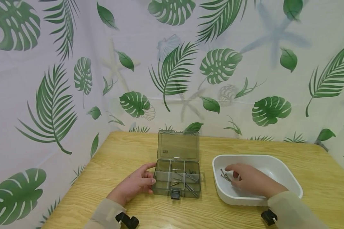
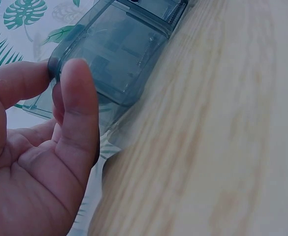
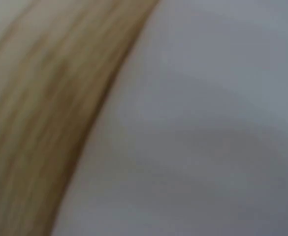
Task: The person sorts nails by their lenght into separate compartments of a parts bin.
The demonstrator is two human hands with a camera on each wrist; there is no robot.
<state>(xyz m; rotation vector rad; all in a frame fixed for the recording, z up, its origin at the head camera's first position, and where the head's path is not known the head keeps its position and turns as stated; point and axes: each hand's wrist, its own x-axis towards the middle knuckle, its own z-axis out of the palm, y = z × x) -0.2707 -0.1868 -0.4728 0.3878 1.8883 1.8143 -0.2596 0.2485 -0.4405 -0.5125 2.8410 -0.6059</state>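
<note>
A smoky clear compartment box stands on the table, its lid raised at the back. Screws lie in several of its compartments. My left hand touches the box's left side with index finger and thumb spread apart; the left wrist view shows this thumb beside the box wall. On the right, my right hand is inside a white tray, fingers bent downward beside several loose screws. Thumb and index finger are apart there. The right wrist view is blurred and shows no fingers.
The wooden table carries both containers, the box left of the tray. Leaf-printed cloth hangs behind the table and along its left side. A black wrist mount sits on the left sleeve, another on the right.
</note>
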